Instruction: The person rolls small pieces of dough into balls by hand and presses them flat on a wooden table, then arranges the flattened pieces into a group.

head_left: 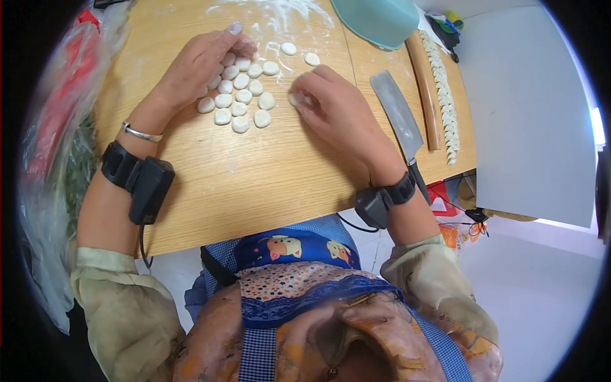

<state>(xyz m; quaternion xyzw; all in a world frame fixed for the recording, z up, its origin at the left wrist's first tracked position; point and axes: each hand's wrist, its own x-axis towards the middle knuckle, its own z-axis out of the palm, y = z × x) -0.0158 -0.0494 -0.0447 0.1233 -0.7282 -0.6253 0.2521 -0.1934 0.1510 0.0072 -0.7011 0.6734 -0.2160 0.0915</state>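
Small round dough pieces [240, 81], white and slightly flattened, lie in a cluster on the wooden table [223, 191]. My left hand [207, 60] is at the upper left of the cluster, loosely cupped, its fingers bent toward the nearest pieces and whitened with flour. To the right of the cluster, my right hand [334, 105] has its fingers curled together, with a pale dough piece [295, 99] showing at the fingertips. Two single pieces lie apart, one a loose dough piece [311, 59] just above my right hand.
A cleaver [398, 111] lies right of my right hand, its handle over the table's edge. Beyond it are a wooden rolling pin [425, 89] and a long row of dough bits [443, 95]. A pale green bowl [379, 22] stands at the back; plastic bags [60, 127] line the left.
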